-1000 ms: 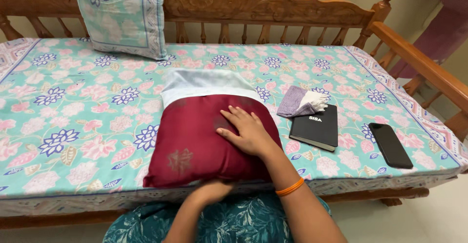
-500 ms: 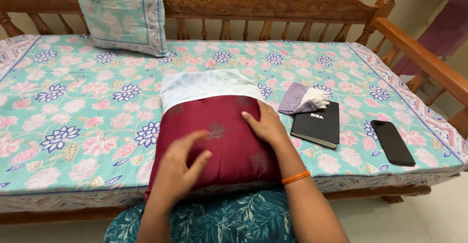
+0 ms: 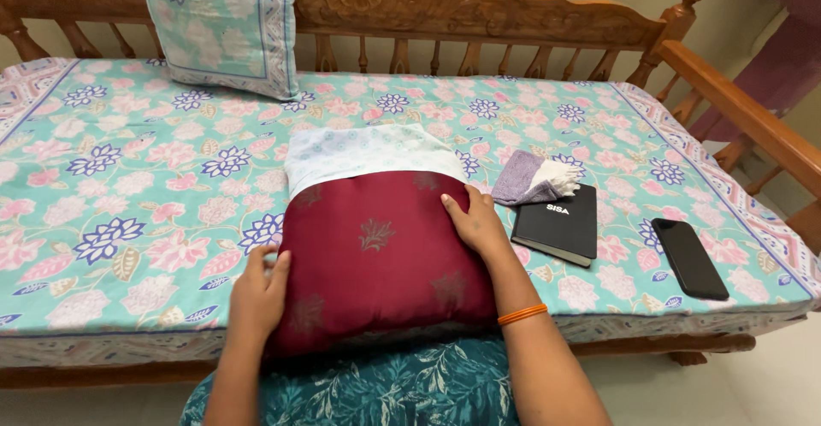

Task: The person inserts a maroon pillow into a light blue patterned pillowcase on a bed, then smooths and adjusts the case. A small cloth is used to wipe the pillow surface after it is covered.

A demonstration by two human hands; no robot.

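The left hand (image 3: pixel 259 293) is laid open against the left edge of the maroon cover (image 3: pixel 376 255), fingers spread flat on the cloth and nothing clasped. The cover is drawn over most of a pillow (image 3: pixel 363 150), whose pale printed end is left showing just beyond both hands, toward the wooden backrest (image 3: pixel 462 2). Cover and pillow are spread on the floral sheet (image 3: pixel 128 186) between the two hands, the near edge being at the front of the bed. Up and left of the left hand, a cushion (image 3: pixel 218 20) is propped against the backrest. The right hand (image 3: pixel 475 221) is pressed open on the cover's upper right edge, palm down, with an orange bangle (image 3: pixel 522 314) seen on the wrist. Just right of this hand a folded cloth (image 3: pixel 534 178) is lying, touching a black book (image 3: pixel 558 223). Further right, apart from the book, a phone (image 3: pixel 689 257) is placed face up.
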